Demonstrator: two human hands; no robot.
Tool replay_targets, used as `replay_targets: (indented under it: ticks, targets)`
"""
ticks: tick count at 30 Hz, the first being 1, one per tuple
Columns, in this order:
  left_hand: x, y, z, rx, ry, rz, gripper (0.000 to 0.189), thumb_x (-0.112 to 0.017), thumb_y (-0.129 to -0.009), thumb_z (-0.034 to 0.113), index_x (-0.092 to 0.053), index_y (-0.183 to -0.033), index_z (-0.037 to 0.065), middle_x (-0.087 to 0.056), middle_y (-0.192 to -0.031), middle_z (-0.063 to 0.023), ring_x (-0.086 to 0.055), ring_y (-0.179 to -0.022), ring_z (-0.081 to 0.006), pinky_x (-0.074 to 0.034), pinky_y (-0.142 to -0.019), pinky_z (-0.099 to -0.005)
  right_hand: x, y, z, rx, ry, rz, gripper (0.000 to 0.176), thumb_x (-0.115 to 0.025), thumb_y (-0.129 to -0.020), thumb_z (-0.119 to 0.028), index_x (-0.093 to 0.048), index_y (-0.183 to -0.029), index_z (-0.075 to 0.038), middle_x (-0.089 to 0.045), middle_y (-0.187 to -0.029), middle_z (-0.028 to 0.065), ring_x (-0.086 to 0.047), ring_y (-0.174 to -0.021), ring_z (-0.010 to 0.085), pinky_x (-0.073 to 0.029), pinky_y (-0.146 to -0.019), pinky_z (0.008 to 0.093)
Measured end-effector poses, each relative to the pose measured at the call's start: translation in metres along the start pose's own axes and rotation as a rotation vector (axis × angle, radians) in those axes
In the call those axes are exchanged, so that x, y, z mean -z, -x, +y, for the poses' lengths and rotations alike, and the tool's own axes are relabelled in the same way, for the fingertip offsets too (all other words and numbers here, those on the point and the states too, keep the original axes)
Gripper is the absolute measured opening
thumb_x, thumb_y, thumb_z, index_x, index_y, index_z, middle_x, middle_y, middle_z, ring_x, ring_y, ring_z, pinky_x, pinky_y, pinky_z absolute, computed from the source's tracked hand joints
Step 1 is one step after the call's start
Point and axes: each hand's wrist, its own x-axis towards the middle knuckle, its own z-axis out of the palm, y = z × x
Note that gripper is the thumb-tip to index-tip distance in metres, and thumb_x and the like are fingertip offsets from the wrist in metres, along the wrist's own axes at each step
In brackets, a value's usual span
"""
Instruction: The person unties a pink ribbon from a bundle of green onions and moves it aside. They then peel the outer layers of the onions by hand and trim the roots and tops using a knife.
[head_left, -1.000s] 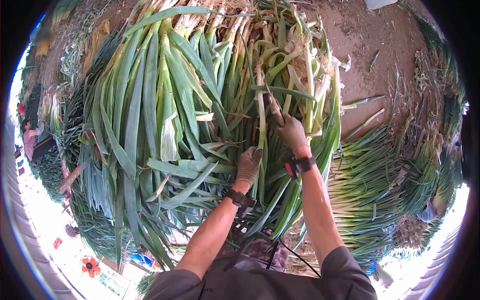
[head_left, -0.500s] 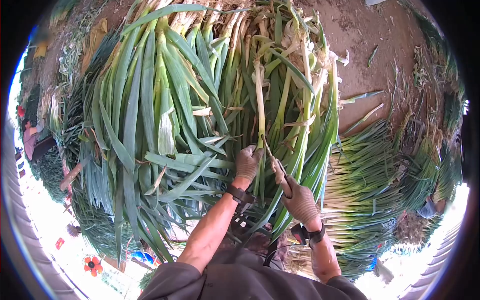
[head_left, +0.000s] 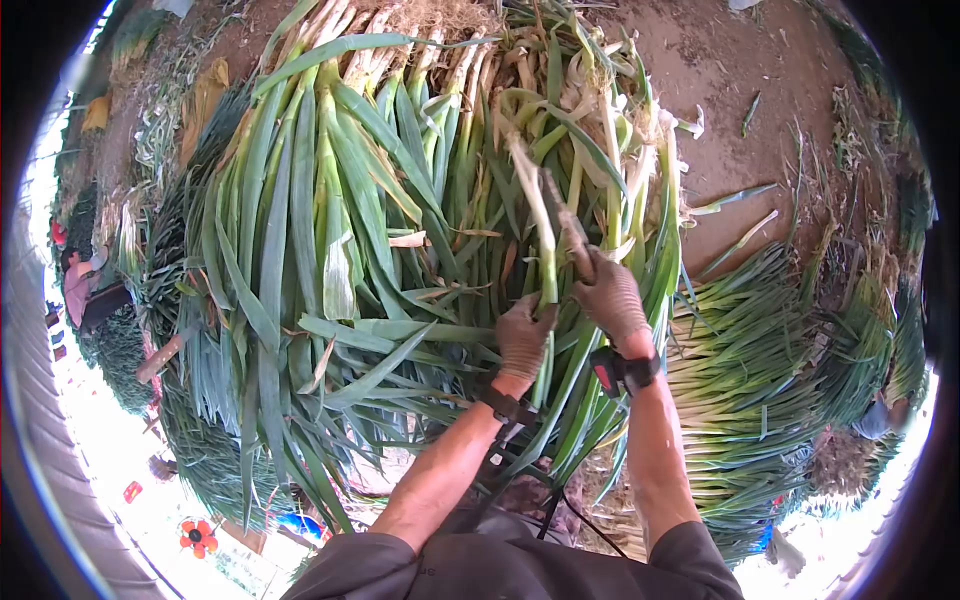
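My left hand (head_left: 524, 338), in a knit work glove, is closed around the green part of a green onion (head_left: 540, 225). That stalk stands up from the fist, its pale end pointing away from me. My gloved right hand (head_left: 611, 300) is wrapped round the handle of a slim knife (head_left: 570, 225), which slants up and left close beside the stalk. Under both hands spreads a big pile of green onions (head_left: 290, 210), with broad leaves toward me and roots at the far end. Peeled-back, whitish stalks (head_left: 610, 130) lie at its right side.
To the right, rows of slimmer green onions (head_left: 745, 360) lie on the ground. Bare soil (head_left: 720, 110) with scattered leaves stretches beyond them. At the far left another person (head_left: 80, 285) is near more heaps. A wooden stick (head_left: 160, 357) pokes out of the left pile.
My right hand has moved up and away from me with the knife. My left hand has shifted right with the stalk, whose pale end now tilts left.
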Motion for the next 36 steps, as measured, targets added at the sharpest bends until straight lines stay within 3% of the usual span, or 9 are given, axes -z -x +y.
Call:
replay_targets:
  ticks: [5, 7, 11, 13, 16, 18, 23, 31, 36]
  targets:
    - [-0.047, -0.009, 0.043, -0.342, -0.15, 0.044, 0.033, -0.069, -0.092, 0.03, -0.072, -0.11, 0.003, -0.071, -0.095, -0.0208, -0.07, -0.083, -0.0351, -0.054, -0.076, -0.0407, 0.058, 0.038, -0.017, -0.19, -0.317, 0.16, 0.052, -0.065, -0.082, -0.012, -0.06, -0.132, 0.001, -0.071, -0.099, 0.0273, -0.071, -0.089, 0.0399, -0.055, -0.084, 0.0425]
    - [-0.062, -0.026, 0.066, -0.253, -0.064, 0.005, 0.033, -0.07, -0.09, 0.032, -0.071, -0.107, 0.004, -0.07, -0.095, -0.0198, -0.068, -0.09, -0.0393, -0.053, -0.078, -0.0467, 0.067, 0.049, -0.014, -0.16, -0.27, 0.277, 0.045, -0.065, -0.082, -0.009, -0.063, -0.126, 0.002, -0.069, -0.087, 0.0137, -0.062, -0.076, 0.02, -0.053, -0.076, 0.0362]
    - [-0.05, -0.068, 0.075, -0.476, -0.445, -0.38, 0.032, -0.071, -0.089, 0.032, -0.071, -0.107, 0.005, -0.07, -0.107, -0.0169, -0.066, -0.103, -0.0382, -0.053, -0.087, -0.0471, 0.065, 0.049, -0.019, -0.292, -0.211, 0.115, 0.048, -0.067, -0.083, -0.011, -0.06, -0.13, 0.001, -0.069, -0.083, 0.0199, -0.068, -0.071, 0.0256, -0.057, -0.072, 0.038]
    - [-0.032, -0.118, 0.048, -0.718, -0.416, -0.076, 0.026, -0.077, -0.081, 0.023, -0.067, -0.096, 0.004, -0.066, -0.094, -0.0181, -0.064, -0.083, -0.0363, -0.053, -0.076, -0.0475, 0.037, 0.054, -0.015, -0.042, -0.173, 0.061, 0.052, -0.066, -0.083, -0.011, -0.058, -0.133, -0.003, -0.07, -0.089, 0.0251, -0.072, -0.076, 0.0357, -0.058, -0.072, 0.043]
    - [0.029, -0.181, 0.035, -0.387, -0.816, 0.27, 0.036, -0.074, -0.087, 0.026, -0.06, -0.108, 0.001, -0.064, -0.101, -0.0218, -0.065, -0.094, -0.0405, -0.053, -0.081, -0.0504, 0.018, 0.064, -0.043, -0.112, -0.216, -0.14, 0.059, -0.068, -0.081, -0.011, -0.054, -0.137, -0.003, -0.07, -0.096, 0.0278, -0.071, -0.09, 0.0422, -0.057, -0.08, 0.0444]
    - [0.056, -0.216, 0.006, -0.209, -1.024, 0.226, 0.042, -0.076, -0.086, 0.028, -0.058, -0.115, 0.002, -0.063, -0.111, -0.0208, -0.063, -0.107, -0.0408, -0.053, -0.089, -0.0491, -0.002, 0.068, -0.045, -0.044, -0.284, -0.182, 0.062, -0.07, -0.08, -0.011, -0.053, -0.139, -0.002, -0.069, -0.097, 0.028, -0.07, -0.094, 0.0445, -0.056, -0.084, 0.0428]
    - [0.04, -0.262, -0.037, -0.104, -1.402, 0.351, 0.045, -0.076, -0.087, 0.026, -0.055, -0.12, 0.003, -0.065, -0.112, -0.0161, -0.073, -0.095, -0.0274, -0.061, -0.076, -0.0363, -0.024, 0.078, -0.034, -0.086, -0.326, -0.22, 0.061, -0.069, -0.079, -0.012, -0.053, -0.137, -0.002, -0.068, -0.096, 0.0289, -0.067, -0.093, 0.0481, -0.055, -0.082, 0.0471]
    - [0.053, -0.273, -0.034, 0.075, -0.966, 0.169, 0.029, -0.071, -0.09, 0.023, -0.065, -0.106, 0.0, -0.071, -0.11, -0.025, -0.072, -0.101, -0.0402, -0.058, -0.084, -0.0459, 0.0, 0.074, -0.014, -0.125, -0.386, -0.191, 0.057, -0.067, -0.08, -0.01, -0.055, -0.135, -0.004, -0.067, -0.095, 0.0291, -0.068, -0.091, 0.0464, -0.055, -0.079, 0.0463]
    - [0.047, -0.188, -0.056, 0.181, -0.266, -0.264, 0.032, -0.063, -0.092, 0.02, -0.068, -0.108, -0.007, -0.07, -0.091, -0.017, -0.066, -0.086, -0.0214, -0.053, -0.075, -0.0385, 0.015, 0.077, -0.034, -0.12, -0.496, -0.186, 0.058, -0.067, -0.081, -0.009, -0.054, -0.137, -0.003, -0.067, -0.096, 0.0297, -0.067, -0.093, 0.0476, -0.055, -0.081, 0.0456]
